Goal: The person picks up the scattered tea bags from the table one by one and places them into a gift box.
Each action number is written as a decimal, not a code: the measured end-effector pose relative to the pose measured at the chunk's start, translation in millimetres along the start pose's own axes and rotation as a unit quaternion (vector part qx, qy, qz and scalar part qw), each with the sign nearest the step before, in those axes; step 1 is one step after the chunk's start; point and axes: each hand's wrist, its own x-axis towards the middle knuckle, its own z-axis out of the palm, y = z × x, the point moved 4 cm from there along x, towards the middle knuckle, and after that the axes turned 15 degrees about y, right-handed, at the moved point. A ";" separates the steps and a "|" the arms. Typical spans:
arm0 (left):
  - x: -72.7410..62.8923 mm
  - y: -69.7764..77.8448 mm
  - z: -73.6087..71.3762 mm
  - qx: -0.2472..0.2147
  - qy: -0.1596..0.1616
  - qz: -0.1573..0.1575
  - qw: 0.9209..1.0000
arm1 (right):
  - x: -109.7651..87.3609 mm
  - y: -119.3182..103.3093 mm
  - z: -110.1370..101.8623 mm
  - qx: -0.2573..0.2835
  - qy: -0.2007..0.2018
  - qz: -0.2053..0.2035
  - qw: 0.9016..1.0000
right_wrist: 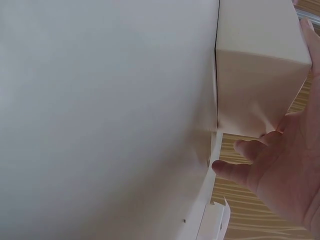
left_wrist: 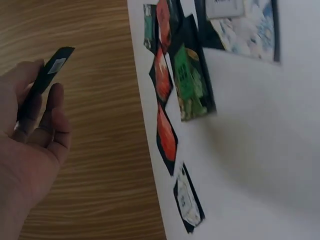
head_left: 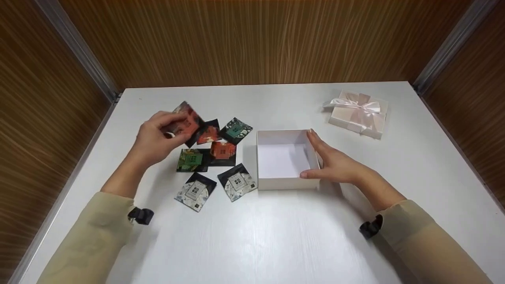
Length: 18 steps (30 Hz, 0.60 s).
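Observation:
My left hand [head_left: 154, 140] pinches a flat red and black sachet [head_left: 188, 123] between thumb and fingers, raised over the others. Seen edge-on in the left wrist view, that sachet [left_wrist: 49, 72] shows a dark back with a small pale label. On the table below lie red sachets [head_left: 223, 152], green ones [head_left: 193, 159] and white ones [head_left: 236, 182], some overlapping. My right hand [head_left: 337, 165] holds the right side of an uncovered white box [head_left: 286, 184], thumb at the front rim, index finger at the back corner. Nothing lies inside the box. Its outer wall [right_wrist: 262, 85] fills the right wrist view's upper right.
A pale box lid [head_left: 373, 122] with a pink satin bow lies at the back right of the white table [head_left: 244, 240]. Wood-grain panels [head_left: 252, 43] stand behind and at both sides.

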 end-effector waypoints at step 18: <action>16.1 81.6 95.0 -0.065 -0.068 0.045 0.995 | 0.4 -1.9 2.3 0.012 0.001 -0.001 1.000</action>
